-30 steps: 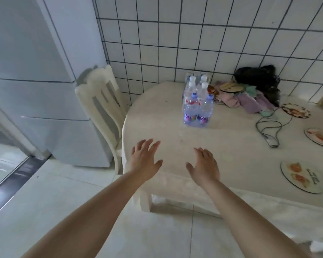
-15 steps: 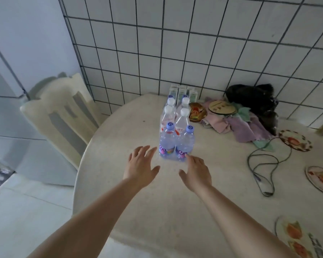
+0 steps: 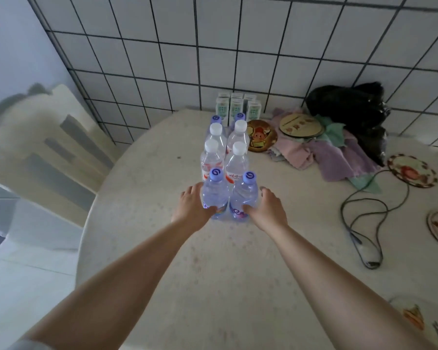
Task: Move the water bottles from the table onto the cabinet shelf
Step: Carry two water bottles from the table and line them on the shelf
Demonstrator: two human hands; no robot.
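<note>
Several water bottles stand upright in two rows on the round cream table [image 3: 147,223]. The nearest two have purple caps. My left hand [image 3: 191,209] grips the front left bottle [image 3: 214,193] low on its body, thumb across the label. The front right bottle [image 3: 245,195] is held the same way by my right hand [image 3: 267,210]. Behind them stand white-capped bottles [image 3: 235,157] with red labels, then two more purple-capped ones [image 3: 216,120]. Both front bottles still stand on the table. No cabinet shelf is in view.
Small drink cartons [image 3: 235,107] line the tiled wall behind the bottles. Coasters [image 3: 261,135], folded cloths [image 3: 321,152], a black bag [image 3: 352,107] and a dark cable [image 3: 364,223] lie to the right. A cream chair [image 3: 48,147] stands left of the table.
I have come closer to the table and my view has tipped down. Both hands reached forward from open over the table to close around the two front bottles.
</note>
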